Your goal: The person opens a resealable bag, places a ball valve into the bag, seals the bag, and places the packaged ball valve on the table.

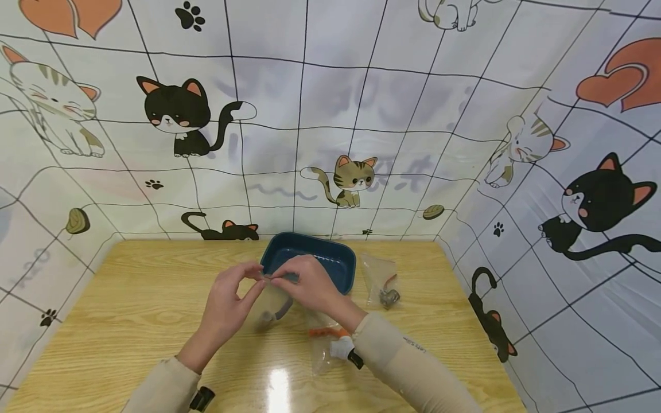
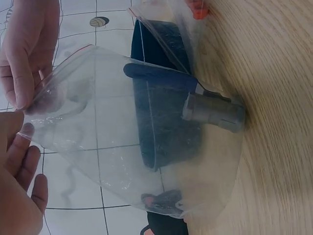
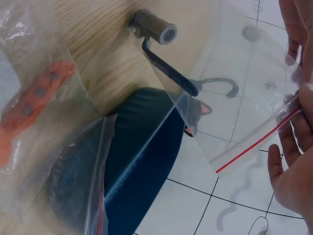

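A clear zip bag [image 2: 112, 161] with a red seal line hangs over the table between my two hands. Inside it lies a grey pipe valve [image 2: 215, 111] with a dark blue lever handle [image 2: 159, 78], down in the bag's lower end near the wood. My left hand [image 1: 222, 301] pinches the bag's top edge between thumb and finger. Close beside it, my right hand [image 1: 312, 284] pinches the same edge. The two sets of fingertips nearly meet at the bag's mouth.
A dark blue plastic basin [image 1: 338, 252] stands behind my hands at the wall. On its right lies a bag with a metal fitting [image 1: 389, 297]. Under my right forearm is another bag with a white fitting [image 1: 341, 347] and an orange handle [image 1: 327, 332]. Cat-printed walls [image 1: 279, 115] enclose the table.
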`<state>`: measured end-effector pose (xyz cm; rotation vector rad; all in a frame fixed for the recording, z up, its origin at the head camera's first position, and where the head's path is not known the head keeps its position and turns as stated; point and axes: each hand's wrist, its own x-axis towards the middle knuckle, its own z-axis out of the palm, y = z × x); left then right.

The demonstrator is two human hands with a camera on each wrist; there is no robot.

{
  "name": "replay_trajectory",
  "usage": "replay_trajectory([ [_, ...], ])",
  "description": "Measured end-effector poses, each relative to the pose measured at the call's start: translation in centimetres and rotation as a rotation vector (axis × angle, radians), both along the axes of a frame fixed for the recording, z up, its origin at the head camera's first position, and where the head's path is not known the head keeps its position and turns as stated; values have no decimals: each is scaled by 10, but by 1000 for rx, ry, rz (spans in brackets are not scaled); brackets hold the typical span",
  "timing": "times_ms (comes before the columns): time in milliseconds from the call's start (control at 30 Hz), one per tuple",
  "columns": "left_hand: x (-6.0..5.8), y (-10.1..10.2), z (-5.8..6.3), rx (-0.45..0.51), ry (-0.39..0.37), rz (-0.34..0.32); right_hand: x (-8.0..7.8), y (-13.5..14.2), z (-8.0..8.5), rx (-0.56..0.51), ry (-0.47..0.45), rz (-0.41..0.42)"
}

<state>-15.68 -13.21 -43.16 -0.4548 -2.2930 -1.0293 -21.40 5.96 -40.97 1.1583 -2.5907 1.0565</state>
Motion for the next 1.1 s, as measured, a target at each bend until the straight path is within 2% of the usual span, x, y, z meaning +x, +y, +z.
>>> replay_trajectory([
  [133,-1,-2,-2,1,-55,0,1,-1,0,-14,6,-14],
  [233,-3,-1,-4,15,-70,5,0,-1,-2,-26,24,-2],
  [700,-5,2,-5,-19,29,-1,2,-4,-1,-22,193,12],
  [1100,-5,1,-7,15,-10,-32,4,-7,-3,0,230,-33],
])
